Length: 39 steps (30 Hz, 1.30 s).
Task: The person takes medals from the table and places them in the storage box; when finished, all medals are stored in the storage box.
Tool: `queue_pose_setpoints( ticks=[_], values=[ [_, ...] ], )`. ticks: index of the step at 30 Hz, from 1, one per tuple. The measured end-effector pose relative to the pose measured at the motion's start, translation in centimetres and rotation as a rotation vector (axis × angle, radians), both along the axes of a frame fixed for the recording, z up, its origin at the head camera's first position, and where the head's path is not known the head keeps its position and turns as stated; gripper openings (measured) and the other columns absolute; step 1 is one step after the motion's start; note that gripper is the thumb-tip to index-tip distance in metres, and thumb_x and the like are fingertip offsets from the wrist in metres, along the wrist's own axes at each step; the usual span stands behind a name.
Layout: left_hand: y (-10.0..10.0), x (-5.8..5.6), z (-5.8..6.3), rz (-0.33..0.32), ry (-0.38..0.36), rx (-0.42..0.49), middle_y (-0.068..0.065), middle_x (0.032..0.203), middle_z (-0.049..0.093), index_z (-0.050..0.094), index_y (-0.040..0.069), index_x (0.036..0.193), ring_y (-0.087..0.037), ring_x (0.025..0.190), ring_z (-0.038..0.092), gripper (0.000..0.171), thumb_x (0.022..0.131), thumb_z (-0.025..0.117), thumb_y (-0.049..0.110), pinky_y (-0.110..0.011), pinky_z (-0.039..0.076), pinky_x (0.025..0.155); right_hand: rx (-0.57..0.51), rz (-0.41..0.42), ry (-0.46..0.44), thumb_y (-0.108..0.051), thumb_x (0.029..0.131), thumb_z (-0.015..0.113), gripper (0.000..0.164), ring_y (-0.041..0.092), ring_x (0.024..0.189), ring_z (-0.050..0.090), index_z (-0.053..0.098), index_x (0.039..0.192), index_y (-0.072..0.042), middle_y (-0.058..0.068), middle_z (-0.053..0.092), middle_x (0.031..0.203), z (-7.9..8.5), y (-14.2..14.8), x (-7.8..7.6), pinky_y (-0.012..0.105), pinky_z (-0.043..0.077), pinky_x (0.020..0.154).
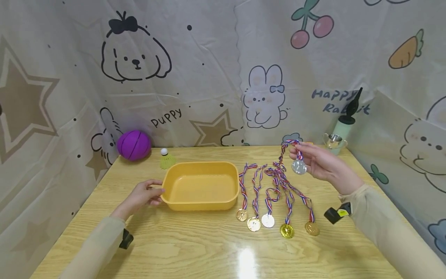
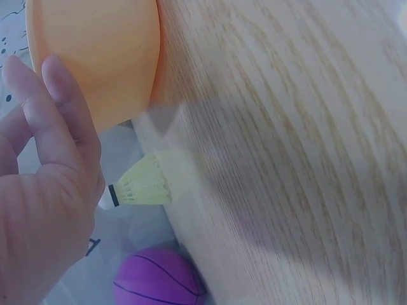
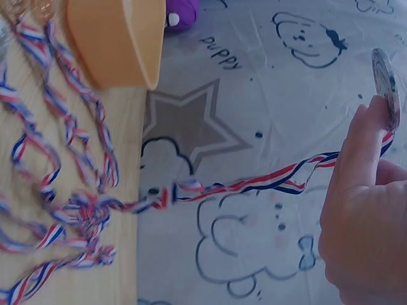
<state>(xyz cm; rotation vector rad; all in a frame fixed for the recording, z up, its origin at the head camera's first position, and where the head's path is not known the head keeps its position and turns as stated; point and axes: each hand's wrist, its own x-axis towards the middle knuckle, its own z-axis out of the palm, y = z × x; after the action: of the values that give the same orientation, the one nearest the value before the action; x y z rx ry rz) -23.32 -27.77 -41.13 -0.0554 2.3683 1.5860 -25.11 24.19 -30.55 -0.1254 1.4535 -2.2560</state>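
Observation:
My left hand (image 1: 144, 194) is at the left end of a yellow plastic basin (image 1: 200, 205), its fingertips holding the rim. Nothing lies inside the basin. In the left wrist view, two fingers (image 2: 60, 89) overlap the basin's wall. My right hand (image 1: 320, 164) pinches a silver medal (image 1: 299, 167) by its ribbon close to the disc, raised above the table. Its striped red, white and blue ribbon (image 3: 273, 181) trails down to a tangle of other ribbons. On the table lie several more medals: gold ones (image 1: 253, 224), a silver one (image 1: 268, 221) and a bronze-toned one (image 1: 312, 228).
A purple ball (image 1: 134, 145) and a yellow shuttlecock (image 1: 167, 159) stand at the back left. At the back right are a small metal trophy cup (image 1: 334, 142) and a mint-green pump (image 1: 343, 128) with a black nozzle. Printed cloth walls border the wooden table (image 1: 195, 248).

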Motion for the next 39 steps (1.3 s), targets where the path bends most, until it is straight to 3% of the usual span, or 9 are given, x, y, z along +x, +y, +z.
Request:
queue_pose_setpoints(
  ticks=[9, 22, 27, 34, 39],
  values=[
    [-0.1, -0.1, -0.2, 0.001, 0.0, 0.008, -0.003, 0.081, 0.064, 0.035, -0.008, 0.139, -0.008, 0.069, 0.063, 0.055, 0.096, 0.059, 0.017, -0.019, 0.056, 0.06, 0.032, -0.004, 0.041, -0.012, 0.1, 0.05, 0.011, 0.012, 0.078, 0.071, 0.06, 0.104, -0.01, 0.004, 0.072, 0.089, 2.0, -5.7, -1.3, 0.022, 0.059, 0.069],
    [-0.1, 0.0, -0.2, 0.004, 0.006, 0.017, -0.003, 0.08, 0.064, 0.036, -0.008, 0.138, -0.008, 0.068, 0.063, 0.053, 0.096, 0.058, 0.017, -0.018, 0.055, 0.059, -0.117, 0.019, 0.036, -0.008, 0.1, 0.047, 0.011, 0.012, 0.072, 0.071, 0.058, 0.097, -0.008, 0.004, 0.072, 0.084, 3.5, -12.5, -2.4, 0.021, 0.058, 0.061],
    [0.0, 0.1, -0.2, 0.006, 0.004, 0.025, -0.002, 0.078, 0.064, 0.036, -0.008, 0.138, -0.008, 0.068, 0.063, 0.053, 0.096, 0.058, 0.016, -0.017, 0.054, 0.058, -0.027, -0.018, 0.046, -0.008, 0.101, 0.047, 0.01, 0.01, 0.072, 0.07, 0.053, 0.108, -0.007, 0.001, 0.072, 0.082, 1.8, -14.4, -2.9, 0.021, 0.058, 0.063],
    [0.1, 0.0, -0.2, 0.001, 0.005, 0.016, -0.002, 0.078, 0.064, 0.037, -0.007, 0.138, -0.008, 0.068, 0.063, 0.054, 0.096, 0.058, 0.018, -0.018, 0.054, 0.058, 0.179, -0.061, 0.082, -0.008, 0.099, 0.05, 0.026, 0.009, 0.073, 0.07, 0.048, 0.124, 0.001, 0.0, 0.069, 0.086, -2.7, -16.9, -3.2, 0.022, 0.058, 0.062],
    [0.0, -0.1, -0.3, 0.011, 0.006, 0.013, -0.001, 0.078, 0.065, 0.036, -0.007, 0.138, -0.009, 0.068, 0.064, 0.053, 0.096, 0.058, 0.017, -0.019, 0.055, 0.058, 0.331, -0.093, 0.108, -0.009, 0.098, 0.053, 0.031, 0.008, 0.072, 0.07, 0.051, 0.127, 0.002, 0.014, 0.069, 0.103, -5.8, -18.3, -2.9, 0.02, 0.053, 0.052]
  ],
)
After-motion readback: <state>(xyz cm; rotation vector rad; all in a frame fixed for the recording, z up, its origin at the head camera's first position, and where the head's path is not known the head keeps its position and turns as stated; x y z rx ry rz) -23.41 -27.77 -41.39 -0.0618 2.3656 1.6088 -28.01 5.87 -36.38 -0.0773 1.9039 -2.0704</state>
